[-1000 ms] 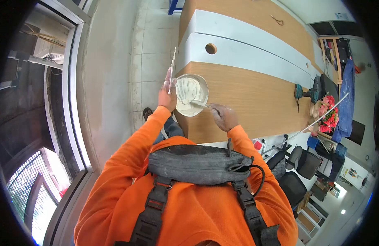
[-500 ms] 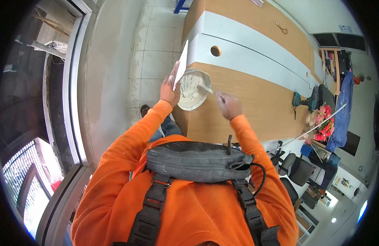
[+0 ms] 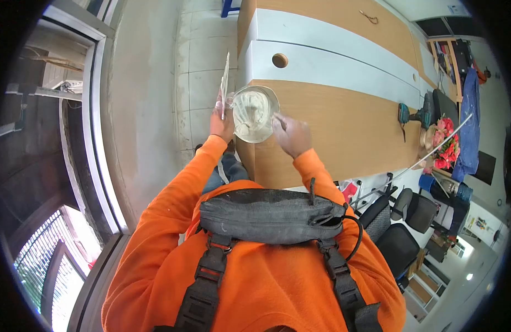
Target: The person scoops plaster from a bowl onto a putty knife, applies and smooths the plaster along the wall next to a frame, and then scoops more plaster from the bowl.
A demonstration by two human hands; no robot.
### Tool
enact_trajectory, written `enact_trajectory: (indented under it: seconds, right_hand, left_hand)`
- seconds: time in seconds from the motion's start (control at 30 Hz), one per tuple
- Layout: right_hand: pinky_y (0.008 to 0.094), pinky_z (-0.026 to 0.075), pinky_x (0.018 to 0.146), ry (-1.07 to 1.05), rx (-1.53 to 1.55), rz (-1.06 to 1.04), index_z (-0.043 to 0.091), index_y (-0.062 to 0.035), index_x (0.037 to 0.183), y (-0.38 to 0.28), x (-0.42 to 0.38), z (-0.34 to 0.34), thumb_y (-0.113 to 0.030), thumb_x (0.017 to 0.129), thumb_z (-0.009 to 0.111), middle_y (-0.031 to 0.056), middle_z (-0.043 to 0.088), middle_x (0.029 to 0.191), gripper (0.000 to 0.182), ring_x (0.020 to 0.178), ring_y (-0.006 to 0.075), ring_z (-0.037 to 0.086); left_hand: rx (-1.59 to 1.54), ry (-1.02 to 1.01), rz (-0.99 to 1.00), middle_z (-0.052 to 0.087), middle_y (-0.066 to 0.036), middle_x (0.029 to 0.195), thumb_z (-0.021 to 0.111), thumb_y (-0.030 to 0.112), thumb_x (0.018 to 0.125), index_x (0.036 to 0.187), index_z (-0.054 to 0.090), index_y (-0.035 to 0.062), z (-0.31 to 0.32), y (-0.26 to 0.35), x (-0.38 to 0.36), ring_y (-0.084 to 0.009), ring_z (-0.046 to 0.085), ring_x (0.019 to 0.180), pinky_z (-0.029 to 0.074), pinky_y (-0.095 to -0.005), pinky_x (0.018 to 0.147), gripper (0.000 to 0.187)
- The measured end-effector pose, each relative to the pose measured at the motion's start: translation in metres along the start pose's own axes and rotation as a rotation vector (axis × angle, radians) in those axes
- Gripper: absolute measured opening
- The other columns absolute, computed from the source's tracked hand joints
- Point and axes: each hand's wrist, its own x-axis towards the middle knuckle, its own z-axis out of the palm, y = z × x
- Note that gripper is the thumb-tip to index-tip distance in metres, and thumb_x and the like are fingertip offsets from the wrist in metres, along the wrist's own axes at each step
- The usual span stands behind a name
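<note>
My left hand [image 3: 222, 123] is closed on a thin flat putty board [image 3: 225, 83], which stands nearly edge-on, smeared with pale paste. Beside it, on the corner of the wooden desk [image 3: 333, 127], is a round tub [image 3: 274, 100] of whitish putty [image 3: 250, 113]. My right hand [image 3: 293, 135] is at the tub's right rim, fingers wrapped round the handle of a putty knife [image 3: 276, 118]. Most of that tool is hidden by the hand or lost against the putty.
A teal cordless drill [image 3: 413, 115] and pink and red flowers [image 3: 447, 141] are at the desk's far right. A white strip [image 3: 333, 65] with a round hole crosses the desk. A plastered wall [image 3: 145, 99] and glazed frame lie left; office chairs [image 3: 418, 210] stand right.
My right hand has moved left, closer to the tub, and the putty knife shows less. The putty board has turned more edge-on. The whole view has shifted slightly.
</note>
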Motion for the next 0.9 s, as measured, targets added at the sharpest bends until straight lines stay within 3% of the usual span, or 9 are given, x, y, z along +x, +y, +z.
enact_trajectory:
  seconds: [0.13,0.33,0.43,0.53,0.6,0.67,0.7,0.8,0.9]
  right_hand:
    - [0.0463,0.054,0.073,0.100,-0.095,0.042,0.072,-0.0061,0.105,-0.002,0.028,0.013,-0.031,0.093,0.055,0.0173,0.071,0.089,0.032,0.078,0.0387,0.068]
    - [0.0497,0.052,0.069,-0.069,-0.051,0.006,0.069,-0.0098,0.095,-0.026,-0.002,0.029,-0.029,0.092,0.054,0.0180,0.069,0.082,0.025,0.073,0.0407,0.066]
    - [0.0516,0.051,0.065,-0.095,-0.082,-0.117,0.065,-0.0100,0.091,-0.015,-0.011,0.024,-0.028,0.093,0.053,0.0199,0.066,0.076,0.022,0.071,0.0412,0.064]
    - [0.0513,0.050,0.061,-0.123,-0.071,-0.015,0.065,-0.0101,0.093,-0.012,0.020,0.009,-0.029,0.093,0.053,0.0187,0.066,0.078,0.022,0.071,0.0389,0.065]
    - [0.0505,0.051,0.063,0.085,-0.082,-0.049,0.064,-0.0098,0.089,-0.019,0.036,0.019,-0.027,0.092,0.054,0.0166,0.066,0.072,0.021,0.066,0.0379,0.064]
    - [0.0508,0.051,0.062,0.035,-0.110,-0.132,0.064,-0.0105,0.090,-0.032,0.019,0.032,-0.028,0.091,0.054,0.0167,0.066,0.074,0.020,0.066,0.0375,0.065]
    - [0.0511,0.051,0.062,-0.041,-0.136,-0.220,0.064,-0.0112,0.091,-0.035,0.004,0.039,-0.028,0.091,0.055,0.0167,0.066,0.075,0.019,0.065,0.0371,0.065]
    - [0.0503,0.052,0.062,-0.090,-0.139,-0.291,0.065,-0.0115,0.095,-0.027,-0.033,0.040,-0.028,0.091,0.056,0.0159,0.065,0.079,0.019,0.066,0.0363,0.065]
    - [0.0435,0.051,0.053,-0.023,-0.180,-0.318,0.070,-0.0130,0.099,-0.010,-0.017,0.031,-0.021,0.087,0.061,0.0137,0.062,0.069,0.017,0.062,0.0306,0.064]
  left_hand:
    - [0.192,-0.070,-0.080,0.059,-0.008,0.082,0.046,0.035,0.103,0.130,0.055,0.0000,-0.002,-0.027,0.002,-0.0135,0.053,0.073,0.045,-0.0320,0.064,0.045]
    - [0.080,0.021,0.196,0.054,-0.003,0.076,0.051,0.034,0.101,0.128,0.056,0.0003,-0.001,-0.039,-0.001,-0.0116,0.046,0.067,0.041,-0.0310,0.059,0.043]
    - [-0.042,-0.087,-0.307,0.064,-0.015,0.117,0.044,0.033,0.105,0.131,0.050,-0.0049,-0.008,-0.024,-0.006,-0.0200,0.056,0.105,0.044,-0.0349,0.096,0.046]
    - [-0.055,-0.070,-0.253,0.064,-0.015,0.116,0.044,0.032,0.105,0.132,0.051,-0.0035,-0.003,-0.014,-0.008,-0.0198,0.055,0.104,0.043,-0.0349,0.096,0.045]
    - [-0.050,-0.092,-0.199,0.064,-0.014,0.115,0.045,0.031,0.105,0.133,0.051,-0.0025,-0.007,-0.037,-0.009,-0.0196,0.055,0.104,0.043,-0.0348,0.096,0.044]
    - [-1.027,-0.096,-0.597,0.057,-0.010,0.128,0.047,0.038,0.102,0.142,0.042,0.0008,-0.019,-0.121,0.013,-0.0181,0.052,0.110,0.041,-0.0306,0.096,0.055]
    - [-1.027,-0.099,-0.596,0.057,-0.010,0.128,0.047,0.038,0.102,0.142,0.042,0.0008,-0.019,-0.111,0.011,-0.0181,0.052,0.110,0.041,-0.0306,0.096,0.055]
    - [0.011,-0.188,-0.231,0.058,-0.006,0.123,0.042,0.034,0.103,0.143,0.043,0.0051,-0.018,-0.074,0.002,-0.0177,0.054,0.106,0.042,-0.0307,0.093,0.049]
    - [-0.307,-0.043,-0.245,0.065,-0.015,0.117,0.049,0.032,0.103,0.138,0.049,-0.0021,-0.016,-0.070,-0.002,-0.0212,0.057,0.107,0.043,-0.0335,0.097,0.049]
